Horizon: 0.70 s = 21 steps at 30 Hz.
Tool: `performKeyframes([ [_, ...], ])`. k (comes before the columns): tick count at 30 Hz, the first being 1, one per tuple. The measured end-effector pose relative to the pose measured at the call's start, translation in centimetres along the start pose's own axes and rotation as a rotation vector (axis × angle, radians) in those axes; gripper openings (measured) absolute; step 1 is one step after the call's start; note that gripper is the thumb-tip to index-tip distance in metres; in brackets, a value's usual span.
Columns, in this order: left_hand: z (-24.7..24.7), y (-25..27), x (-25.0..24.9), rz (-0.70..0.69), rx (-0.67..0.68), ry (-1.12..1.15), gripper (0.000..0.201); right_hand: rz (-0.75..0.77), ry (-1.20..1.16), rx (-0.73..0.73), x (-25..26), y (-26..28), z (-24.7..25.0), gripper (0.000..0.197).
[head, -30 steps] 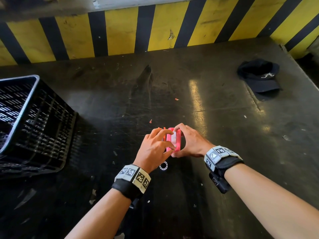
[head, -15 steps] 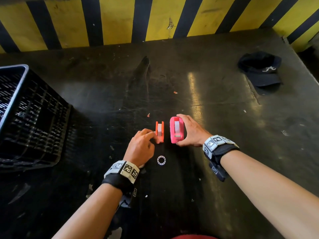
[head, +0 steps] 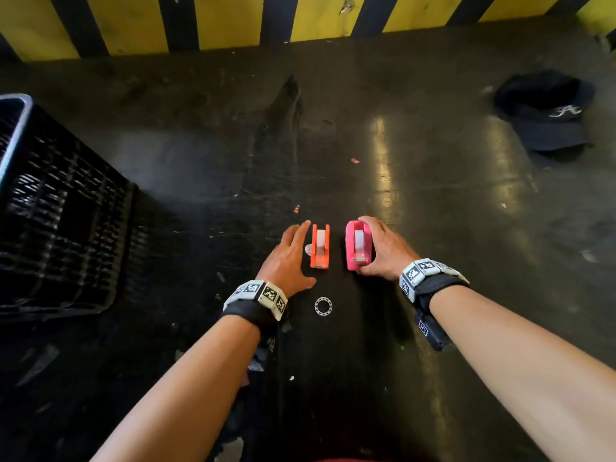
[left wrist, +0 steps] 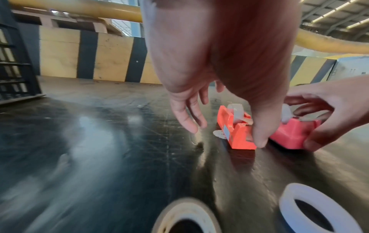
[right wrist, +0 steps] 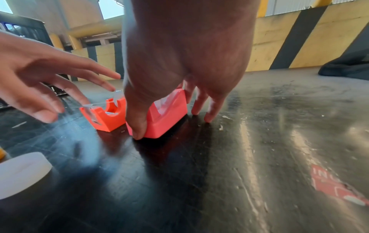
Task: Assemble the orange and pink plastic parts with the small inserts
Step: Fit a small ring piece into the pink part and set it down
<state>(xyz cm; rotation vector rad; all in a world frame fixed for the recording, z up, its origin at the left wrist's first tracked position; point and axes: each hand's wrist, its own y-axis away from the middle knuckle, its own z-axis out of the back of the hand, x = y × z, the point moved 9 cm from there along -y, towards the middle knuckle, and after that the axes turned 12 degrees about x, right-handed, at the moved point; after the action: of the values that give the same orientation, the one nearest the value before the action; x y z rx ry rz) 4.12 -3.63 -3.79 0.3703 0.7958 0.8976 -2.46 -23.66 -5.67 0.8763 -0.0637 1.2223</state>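
An orange tape-dispenser part [head: 320, 246] with a clear roll in it stands on the dark table [head: 433, 195]. My left hand [head: 295, 250] hovers just left of it with relaxed, spread fingers and holds nothing. A pink dispenser part [head: 358, 246] with a clear roll stands a short gap to the right. My right hand [head: 378, 250] grips it, thumb at its near end and fingers along its far side. The right wrist view shows the pink part [right wrist: 167, 116] under my thumb and the orange part [right wrist: 107, 116] standing free. A white ring [head: 323, 306] lies near my left wrist.
A black plastic crate [head: 60, 208] stands at the left. A dark cap [head: 546, 111] lies at the back right. A yellow and black striped wall [head: 300, 18] closes the far edge. In the left wrist view a tan roll core [left wrist: 185, 217] lies beside the white ring [left wrist: 317, 211].
The two parts, held together a second ago, now stand apart on the table. My left hand has let go of the orange part and spread its fingers. The right hand keeps the pink part.
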Motion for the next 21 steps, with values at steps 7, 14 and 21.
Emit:
performKeyframes([
  [7,-0.7,-3.8,-0.5,-0.002,0.047,-0.091,0.125,-0.01,0.037,-0.01,-0.5,-0.5,-0.1,0.12],
  [14,-0.7,-3.4,-0.8,0.01,-0.055,-0.049,0.113,-0.036,0.05,0.013,-0.5,-0.4,-0.2,0.125],
  [21,-0.5,-1.9,0.5,0.049,-0.03,-0.009,0.131,0.063,0.08,-0.217,1.9,2.8,0.4,0.113],
])
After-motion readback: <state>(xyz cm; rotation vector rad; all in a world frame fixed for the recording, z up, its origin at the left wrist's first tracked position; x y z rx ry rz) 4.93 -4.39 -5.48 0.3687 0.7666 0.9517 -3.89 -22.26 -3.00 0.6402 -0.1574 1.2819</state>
